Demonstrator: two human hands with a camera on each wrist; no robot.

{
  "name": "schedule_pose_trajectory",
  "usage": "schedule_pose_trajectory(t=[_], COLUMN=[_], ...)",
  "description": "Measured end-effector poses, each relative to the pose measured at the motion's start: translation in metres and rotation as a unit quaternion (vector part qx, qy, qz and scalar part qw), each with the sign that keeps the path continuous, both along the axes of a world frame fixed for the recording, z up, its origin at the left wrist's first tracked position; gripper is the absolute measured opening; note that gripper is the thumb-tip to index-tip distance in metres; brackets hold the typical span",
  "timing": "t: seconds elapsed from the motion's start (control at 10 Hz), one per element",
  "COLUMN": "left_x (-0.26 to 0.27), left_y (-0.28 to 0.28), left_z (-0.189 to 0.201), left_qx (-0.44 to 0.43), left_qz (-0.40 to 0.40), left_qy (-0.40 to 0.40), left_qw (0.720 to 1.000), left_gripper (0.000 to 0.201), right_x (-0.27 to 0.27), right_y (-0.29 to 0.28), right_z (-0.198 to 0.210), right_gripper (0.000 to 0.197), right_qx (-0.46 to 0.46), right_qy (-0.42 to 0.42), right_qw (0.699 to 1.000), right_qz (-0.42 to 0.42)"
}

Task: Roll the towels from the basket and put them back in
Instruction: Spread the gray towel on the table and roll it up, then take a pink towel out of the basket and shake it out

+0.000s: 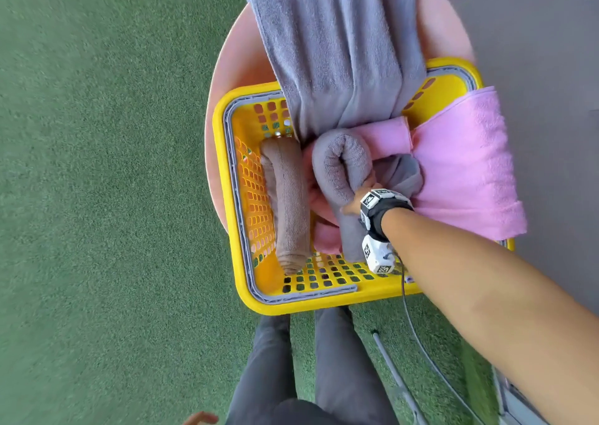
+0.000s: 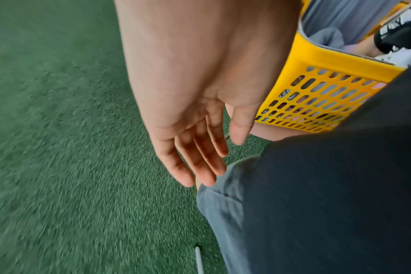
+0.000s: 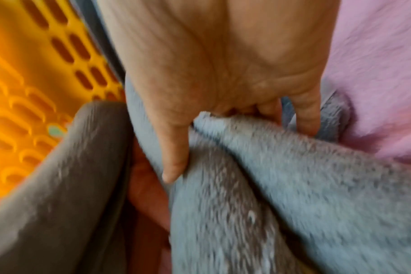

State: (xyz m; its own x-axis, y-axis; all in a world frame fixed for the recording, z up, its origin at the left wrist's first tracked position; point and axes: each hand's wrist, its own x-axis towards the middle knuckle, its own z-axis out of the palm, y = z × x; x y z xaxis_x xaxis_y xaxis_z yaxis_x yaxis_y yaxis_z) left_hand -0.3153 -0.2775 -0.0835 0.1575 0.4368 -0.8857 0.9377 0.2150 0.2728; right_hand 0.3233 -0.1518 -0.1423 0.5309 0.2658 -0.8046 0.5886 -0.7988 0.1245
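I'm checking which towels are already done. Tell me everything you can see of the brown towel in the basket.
The brown towel is a soft terry cloth rolled into one long, tight cylinder with a ribbed band near its lower end. It lies inside the yellow basket, along the perforated wall on the left of the head view, one end by the far corner and the other by the near wall. A peach-pink cloth lies against its other side. Neither hand touches it; the right hand grips the grey towel beside it.

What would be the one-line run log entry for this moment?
right hand grips grey towel inside yellow basket | left hand idle, holding nothing | brown rolled towel in basket
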Motion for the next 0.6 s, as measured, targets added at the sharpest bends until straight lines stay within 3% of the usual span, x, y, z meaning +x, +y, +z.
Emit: schedule_pose_trajectory(t=[0.1, 0.2, 0.3, 0.4, 0.5, 0.6], left_x=[0.078, 0.167, 0.26, 0.369, 0.487, 0.6], left_y=[0.047, 0.066, 0.092, 0.113, 0.135, 0.158], left_z=[0.005, 0.037, 0.072, 0.101, 0.101, 0.073], left_qx=[-0.01, -0.066, -0.005, 0.059, 0.095, 0.138], left_qz=[0.011, -0.065, -0.135, -0.172, -0.226, -0.235], left_qy=[-0.012, 0.027, -0.073, -0.16, -0.23, -0.253], left_qw=[1.0, 0.995, 0.988, 0.97, 0.942, 0.928], left_gripper=[0.056, 0.07, 0.051, 0.032, 0.022, 0.037], right_x=[0.016, 0.034, 0.056, 0.091, 0.134, 0.175], right_y=[0.003, -0.009, -0.033, -0.053, -0.054, -0.042], right_z=[0.029, 0.064, 0.105, 0.139, 0.16, 0.161], right_gripper=[0.095, 0.062, 0.028, 0.018, 0.02, 0.023], right_qx=[0.034, 0.082, 0.176, 0.272, 0.332, 0.355], right_qy=[0.06, 0.093, 0.069, 0.003, -0.053, -0.092], right_qw=[0.998, 0.991, 0.981, 0.962, 0.941, 0.927], right_qz=[0.012, 0.046, 0.036, 0.007, 0.033, 0.079])
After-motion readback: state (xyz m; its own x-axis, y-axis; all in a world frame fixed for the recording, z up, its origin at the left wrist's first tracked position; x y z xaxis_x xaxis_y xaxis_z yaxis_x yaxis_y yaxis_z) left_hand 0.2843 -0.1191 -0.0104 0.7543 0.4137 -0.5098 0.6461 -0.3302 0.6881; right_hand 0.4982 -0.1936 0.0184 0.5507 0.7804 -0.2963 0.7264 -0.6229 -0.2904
